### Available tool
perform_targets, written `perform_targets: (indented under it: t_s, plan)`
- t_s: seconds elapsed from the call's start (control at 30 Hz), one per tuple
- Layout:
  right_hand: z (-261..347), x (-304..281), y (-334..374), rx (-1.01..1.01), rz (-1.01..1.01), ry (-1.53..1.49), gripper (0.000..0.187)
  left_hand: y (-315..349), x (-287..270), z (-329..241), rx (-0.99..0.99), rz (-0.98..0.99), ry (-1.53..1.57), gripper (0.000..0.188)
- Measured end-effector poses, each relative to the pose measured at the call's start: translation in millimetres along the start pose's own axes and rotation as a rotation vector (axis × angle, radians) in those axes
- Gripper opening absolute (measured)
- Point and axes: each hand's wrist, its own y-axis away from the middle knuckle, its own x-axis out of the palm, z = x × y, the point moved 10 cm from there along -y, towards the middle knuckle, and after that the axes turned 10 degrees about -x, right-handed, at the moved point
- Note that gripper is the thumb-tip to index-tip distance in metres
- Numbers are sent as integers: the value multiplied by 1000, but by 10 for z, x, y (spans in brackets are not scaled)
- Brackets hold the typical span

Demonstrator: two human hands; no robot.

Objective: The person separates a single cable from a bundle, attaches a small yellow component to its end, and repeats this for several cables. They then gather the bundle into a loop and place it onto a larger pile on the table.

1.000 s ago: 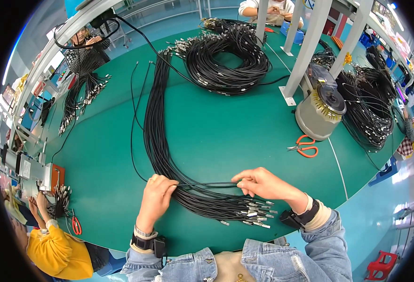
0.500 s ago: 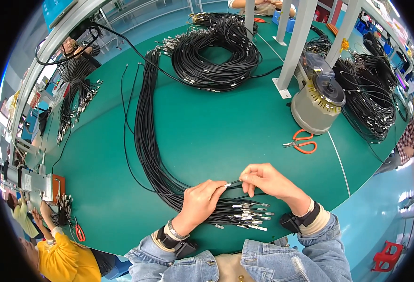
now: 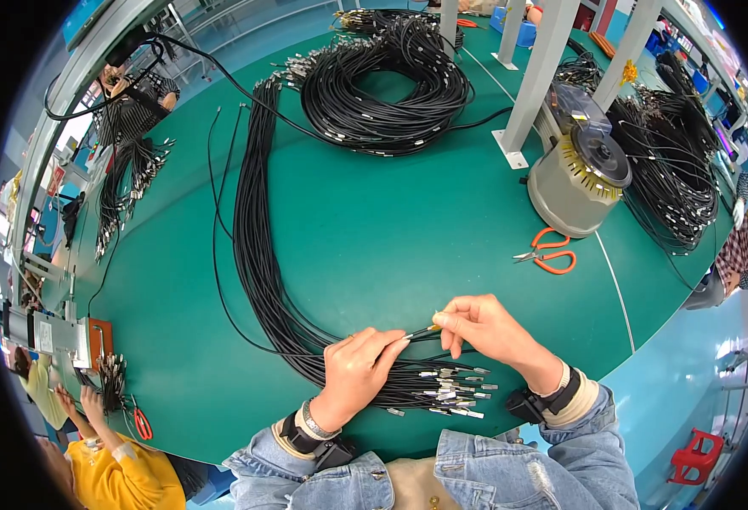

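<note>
My left hand (image 3: 359, 365) is closed in a pinch on a thin black cable, whose light-coloured tip shows beyond the fingertips. Right across from it, my right hand (image 3: 489, 330) pinches a small gold-coloured piece (image 3: 433, 327) at the end of that tip; whether the two are joined cannot be made out. Below both hands lies a long bundle of black cables (image 3: 259, 229), curving from the back of the table round to the front. Its near end fans out into several silvery connector ends (image 3: 455, 391).
A large coil of black cables (image 3: 323, 110) lies at the back. To the right are a grey round machine (image 3: 552, 204), orange-handled scissors (image 3: 552, 252), metal posts (image 3: 537, 93) and more cables (image 3: 671, 170). At the left, a co-worker in yellow (image 3: 127, 476) sits near red-handled pliers (image 3: 142, 423).
The gold-coloured piece now shows at my right fingertips. Both hands stay almost in place, while the view has shifted slightly.
</note>
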Motion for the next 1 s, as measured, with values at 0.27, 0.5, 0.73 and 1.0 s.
perform_targets:
  t_s: [0.27, 0.5, 0.73, 1.0]
  plan:
    - [69, -9, 39, -2, -45, 60, 24, 33, 35, -115, 113, -4, -95, 14]
    - [48, 16, 75, 12, -40, 13, 28, 92, 44, -296, 263, -48, -153, 17]
    - [110, 17, 100, -24, -32, 92, 29, 45, 109, -312, 193, -24, -109, 16]
    - [113, 56, 116, -46, -22, 68, 29, 31, 169, -300, 124, 3, -60, 13]
